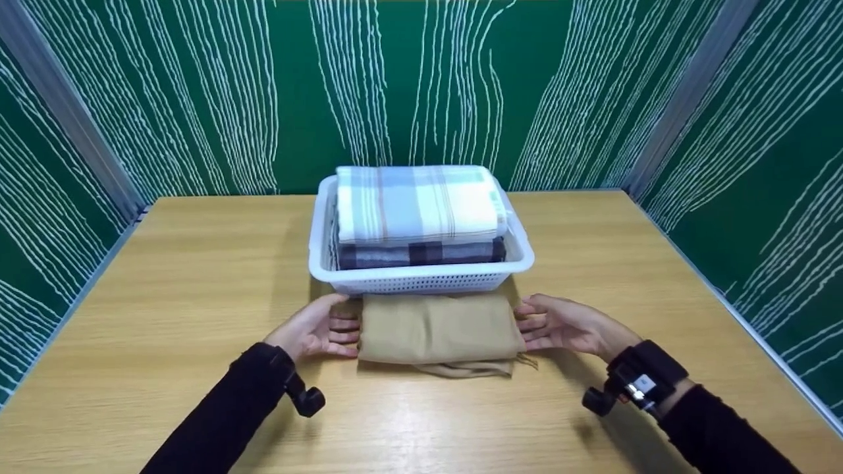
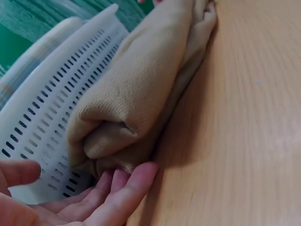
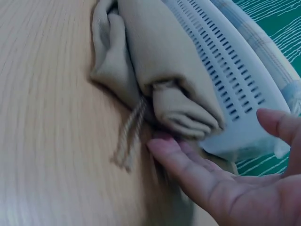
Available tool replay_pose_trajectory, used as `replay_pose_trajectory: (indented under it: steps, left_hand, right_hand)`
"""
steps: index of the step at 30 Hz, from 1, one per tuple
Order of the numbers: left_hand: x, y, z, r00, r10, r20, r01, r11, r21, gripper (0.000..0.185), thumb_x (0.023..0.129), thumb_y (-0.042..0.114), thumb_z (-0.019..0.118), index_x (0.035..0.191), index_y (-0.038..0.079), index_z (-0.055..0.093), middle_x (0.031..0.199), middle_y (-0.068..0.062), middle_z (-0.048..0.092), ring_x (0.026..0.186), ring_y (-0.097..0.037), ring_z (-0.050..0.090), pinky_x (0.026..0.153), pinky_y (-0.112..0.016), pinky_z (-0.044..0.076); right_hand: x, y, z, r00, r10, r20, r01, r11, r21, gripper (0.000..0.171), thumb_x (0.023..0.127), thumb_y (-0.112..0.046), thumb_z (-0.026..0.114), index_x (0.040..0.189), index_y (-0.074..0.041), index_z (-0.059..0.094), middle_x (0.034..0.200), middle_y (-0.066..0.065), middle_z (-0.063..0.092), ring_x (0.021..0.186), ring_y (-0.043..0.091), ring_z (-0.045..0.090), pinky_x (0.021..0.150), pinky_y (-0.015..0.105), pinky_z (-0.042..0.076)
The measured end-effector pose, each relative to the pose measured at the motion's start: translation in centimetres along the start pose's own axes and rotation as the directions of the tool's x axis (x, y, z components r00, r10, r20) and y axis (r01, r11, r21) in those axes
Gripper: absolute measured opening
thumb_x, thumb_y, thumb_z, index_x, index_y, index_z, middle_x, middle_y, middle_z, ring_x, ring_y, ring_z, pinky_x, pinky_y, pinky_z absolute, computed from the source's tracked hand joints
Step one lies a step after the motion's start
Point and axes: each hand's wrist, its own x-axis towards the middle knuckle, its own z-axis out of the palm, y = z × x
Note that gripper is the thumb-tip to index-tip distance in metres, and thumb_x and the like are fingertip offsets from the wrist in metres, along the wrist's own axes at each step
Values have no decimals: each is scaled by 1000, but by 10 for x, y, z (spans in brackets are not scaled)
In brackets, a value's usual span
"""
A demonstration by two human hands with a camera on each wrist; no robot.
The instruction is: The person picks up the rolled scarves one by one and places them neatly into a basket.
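Observation:
A folded tan scarf (image 1: 438, 329) with twisted fringe at its right end lies on the table, just in front of a white plastic basket (image 1: 421, 284). At its left end, my left hand (image 1: 327, 327) touches the cloth with extended fingers, the thumb held apart. My right hand (image 1: 556, 324) is at the opposite end, its fingertips reaching under the edge of the roll beside the fringe (image 3: 131, 136). Both palms face inward. In the left wrist view the fingertips (image 2: 143, 174) meet the lower edge of the scarf's rolled end.
Inside the basket, a light blue and white plaid folded cloth (image 1: 418, 204) lies on top of a dark checked one (image 1: 421, 254). The wooden table (image 1: 197, 263) runs back to green panels (image 1: 421, 79) with white wavy lines, which also stand at both sides.

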Motion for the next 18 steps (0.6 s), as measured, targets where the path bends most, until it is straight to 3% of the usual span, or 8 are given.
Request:
replay_pose_trajectory:
  steps: [3,5,8,10,11,13,15,18]
  left_hand:
    - [2,-1,4,1000,19,-8,-18,998,52,72,97,32,47,143,-13,16,145,-34,22,133,-46,25,99,-59,35]
    - [2,-4,8,999,36,-5,-36,996,84,65,94,31,56,137,-12,31,134,-33,37,125,-43,39,95,-55,42]
    - [1,-8,16,998,70,-5,-69,990,120,30,90,21,65,103,-6,59,93,-16,58,87,-24,58,78,-39,52]
    - [0,-12,21,996,89,12,-90,989,114,14,89,12,65,80,2,63,71,-3,57,68,-13,56,69,-31,52]
    - [0,-14,23,995,98,20,-100,989,107,18,90,8,63,72,5,62,63,1,55,61,-9,53,65,-28,51]
    - [-1,-17,27,991,129,28,-131,986,101,23,90,2,60,68,6,61,58,2,56,56,-6,55,61,-23,52]
    - [-3,-19,28,988,147,36,-149,986,73,20,92,-1,56,73,3,61,65,-2,62,61,-9,61,64,-24,54]
    - [-5,-21,28,988,155,-8,-154,986,65,11,92,-3,54,82,-2,57,71,-5,62,65,-11,62,66,-26,55]
  right_hand:
    - [8,3,7,1000,-8,14,7,999,33,44,99,-23,50,128,8,39,111,20,55,98,24,59,90,40,48]
    - [12,6,12,1000,-16,18,14,998,60,23,98,-17,52,109,3,56,90,8,61,84,16,60,83,35,51]
    - [16,9,19,998,-42,40,38,995,96,18,96,-7,53,86,-6,68,75,-1,63,72,10,60,76,30,53]
    - [19,12,24,996,-65,58,59,993,104,19,95,-2,54,85,-6,70,78,2,67,74,12,65,76,30,54]
    - [19,13,27,995,-79,64,72,991,110,19,94,0,54,85,-5,70,82,4,69,77,14,67,77,30,54]
    - [19,15,32,994,-95,58,87,988,127,17,93,2,54,89,-2,70,90,10,71,84,20,69,79,32,54]
    - [18,16,38,994,-104,37,97,985,140,17,92,3,54,89,-2,70,90,11,71,85,21,69,78,33,54]
    - [15,15,45,995,-96,-14,97,986,139,18,91,1,55,84,-4,70,86,9,71,81,19,69,75,32,55]
